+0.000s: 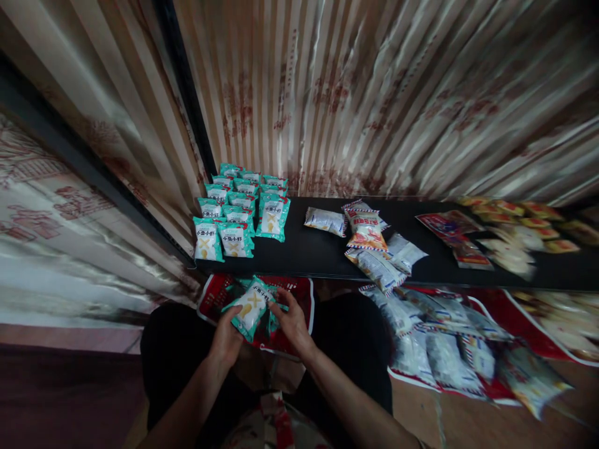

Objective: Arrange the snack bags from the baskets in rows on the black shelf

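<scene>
Over a red basket (304,312) between my knees, a teal-and-white snack bag (253,304) is held tilted, its printed front facing up. My left hand (228,335) grips its lower left side, thumb on the front. At its right edge, my right hand (294,319) has its fingers curled round the bag's side. More teal packaging shows in the basket below, partly hidden by my hands. Matching snack bags (236,240) stand in rows on the left end of the black shelf (304,255), just beyond the basket.
Loose white-and-blue snack bags (374,265) lie mid-shelf, near red packets (453,234) and yellow packets (533,215). Another red basket (409,377), at my right, is heaped with striped-edge bags. Dark metal posts (182,93) and a patterned curtain (304,93) bound the shelf.
</scene>
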### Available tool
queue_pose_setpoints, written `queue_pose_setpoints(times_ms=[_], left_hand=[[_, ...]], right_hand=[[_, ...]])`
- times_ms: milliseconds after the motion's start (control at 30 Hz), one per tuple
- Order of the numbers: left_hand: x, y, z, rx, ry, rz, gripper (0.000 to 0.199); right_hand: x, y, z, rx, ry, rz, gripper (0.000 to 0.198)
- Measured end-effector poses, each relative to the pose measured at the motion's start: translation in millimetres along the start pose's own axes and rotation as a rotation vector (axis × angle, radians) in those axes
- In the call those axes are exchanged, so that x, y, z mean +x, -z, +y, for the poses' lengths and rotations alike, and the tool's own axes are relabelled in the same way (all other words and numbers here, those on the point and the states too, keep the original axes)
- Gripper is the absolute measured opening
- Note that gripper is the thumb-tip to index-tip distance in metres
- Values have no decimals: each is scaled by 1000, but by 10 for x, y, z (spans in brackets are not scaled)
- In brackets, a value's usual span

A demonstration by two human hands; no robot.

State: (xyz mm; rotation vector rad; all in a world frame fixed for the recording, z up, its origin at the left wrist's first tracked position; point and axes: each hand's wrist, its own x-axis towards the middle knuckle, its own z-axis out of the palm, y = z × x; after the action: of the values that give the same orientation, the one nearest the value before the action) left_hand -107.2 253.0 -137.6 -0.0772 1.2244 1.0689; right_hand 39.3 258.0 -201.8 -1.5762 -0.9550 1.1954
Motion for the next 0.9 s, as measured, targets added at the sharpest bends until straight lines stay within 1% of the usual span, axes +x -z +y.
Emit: queue_pose_setpoints(times_ms=[133, 267, 400, 600, 800, 900], left_hand=[[-163, 14, -49, 34, 46, 15, 20], [-242, -19, -72, 12, 12, -48, 19], [-266, -70, -101, -23, -1, -87, 20], [-263, -145, -211, -84, -14, -200, 21], [-239, -214, -247, -103, -6, -223, 18], [-239, -247, -231, -87, -7, -220, 16]], right_hand=[[-98, 45, 14, 99, -81, 88, 51], [-184, 86, -47, 253, -126, 150, 61], [-258, 117, -167, 379, -146, 191, 66], [-382, 157, -378, 443, -226, 80, 61], [-446, 178, -594, 470, -169, -66, 64], [-428, 194, -650, 501, -174, -112, 65]])
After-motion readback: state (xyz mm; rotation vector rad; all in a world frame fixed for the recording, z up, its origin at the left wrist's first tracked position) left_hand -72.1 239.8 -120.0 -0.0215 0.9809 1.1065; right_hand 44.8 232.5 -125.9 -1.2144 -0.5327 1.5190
